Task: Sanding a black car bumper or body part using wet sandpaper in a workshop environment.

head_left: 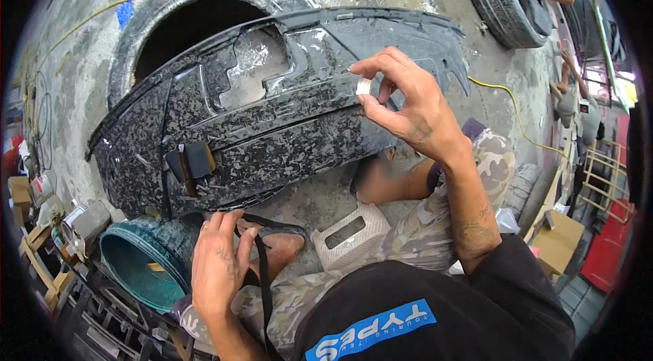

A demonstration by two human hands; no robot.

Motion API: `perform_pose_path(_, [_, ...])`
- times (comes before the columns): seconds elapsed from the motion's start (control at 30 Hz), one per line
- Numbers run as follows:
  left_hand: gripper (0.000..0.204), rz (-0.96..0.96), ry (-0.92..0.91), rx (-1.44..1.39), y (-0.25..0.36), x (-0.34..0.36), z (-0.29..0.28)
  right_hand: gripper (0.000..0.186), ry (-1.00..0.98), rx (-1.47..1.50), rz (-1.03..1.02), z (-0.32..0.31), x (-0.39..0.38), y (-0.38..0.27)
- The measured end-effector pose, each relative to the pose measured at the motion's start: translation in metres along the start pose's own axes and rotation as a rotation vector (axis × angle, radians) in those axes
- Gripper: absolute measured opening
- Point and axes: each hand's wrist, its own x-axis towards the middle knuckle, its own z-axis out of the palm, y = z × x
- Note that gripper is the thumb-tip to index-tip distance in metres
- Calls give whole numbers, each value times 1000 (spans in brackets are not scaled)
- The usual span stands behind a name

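My right hand (pixel 408 99) is raised over the right part of a large black panel. Its thumb and index finger pinch a small white piece (pixel 364 87), too small to name. The panel (pixel 272 129) is a car body part with mottled grey patches and an irregular cutout. My left hand (pixel 221 259) is at the panel's near edge, fingers stretched out, with nothing visible in it. Beside it runs a thin black strap (pixel 264 279). A dark flat pad (pixel 198 159) and a narrow brown strip (pixel 186 172) lie on the panel's left part.
A large tyre (pixel 122 68) lies behind the panel. Near my left forearm stands a green bucket (pixel 109 252). A beige textured box (pixel 367 221) with a dark slot sits between my legs. Another tyre (pixel 500 4), a yellow cord (pixel 513 106) and a cardboard box (pixel 559 242) are on the right.
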Motion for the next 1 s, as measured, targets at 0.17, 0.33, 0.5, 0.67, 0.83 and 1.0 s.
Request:
perform_pose_path(0.17, [30,226,82,2,55,-9,22,37,194,35,-225,-21,-47,16])
perform_pose_path(0.33, [26,294,31,119,71,4,31,41,341,156,-509,-5,-57,0])
perform_pose_path(0.5, [45,415,-135,472,175,-3,43,32,532,275,-492,-35,-95,-18])
perform_pose_path(0.67, [34,492,-105,486,146,32,56,28,620,372,-433,-36,-138,7])
perform_pose_path(0.83, [31,406,-316,329,161,-24,56,40,464,507,-184,-18,-130,40])
perform_pose_path(1.0, [38,392,-313,443,58,-41,87,35,403,327,-131,6,-119,24])
